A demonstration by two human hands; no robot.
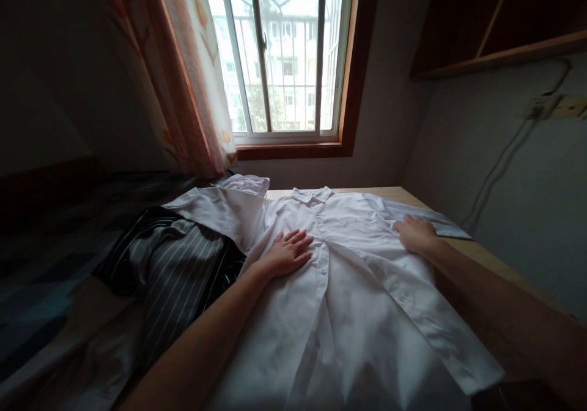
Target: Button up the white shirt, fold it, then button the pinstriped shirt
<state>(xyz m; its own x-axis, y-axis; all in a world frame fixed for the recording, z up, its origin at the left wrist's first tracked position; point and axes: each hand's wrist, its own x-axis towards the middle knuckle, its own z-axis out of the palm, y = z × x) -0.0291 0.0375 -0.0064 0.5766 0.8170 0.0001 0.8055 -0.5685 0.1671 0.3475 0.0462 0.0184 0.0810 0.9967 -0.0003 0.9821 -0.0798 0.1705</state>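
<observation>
The left hand (287, 253) lies flat and open, palm down, with its fingers spread on the chest of a white cotton button-front shirt (367, 301). It grasps nothing and only presses on the cloth, just left of the buttoned front strip (323, 263). The right hand (415, 233) is also unclenched and flat. Its palm rests on the shirt's shoulder, where the short right-side sleeve (443, 226) begins. Both bare forearms reach in from the lower edge of the view, one on each side of the garment.

The shirt is spread face up on a pale wooden tabletop (490, 261). Its small pointed collar (312, 194) is at the far end, toward the wall, and its hem is nearest the person. The front panels part slightly below the left hand and fan out toward the hem. The other sleeve (220, 210) stretches to the left and lies partly over a dark garment with thin white stripes (183, 267), which is crumpled just beside the shirt.

Further left is dim patterned bedding (46, 270), too dark to make out. Behind the table a sliding glass window with a reddish wooden frame (279, 56) lets in daylight, with a pale floral curtain (192, 93) drawn to its left side. A dark wooden shelf (495, 50) is fixed high on the right wall. Below it a wall socket (543, 106) has a thin cable (499, 166) hanging down toward the table.
</observation>
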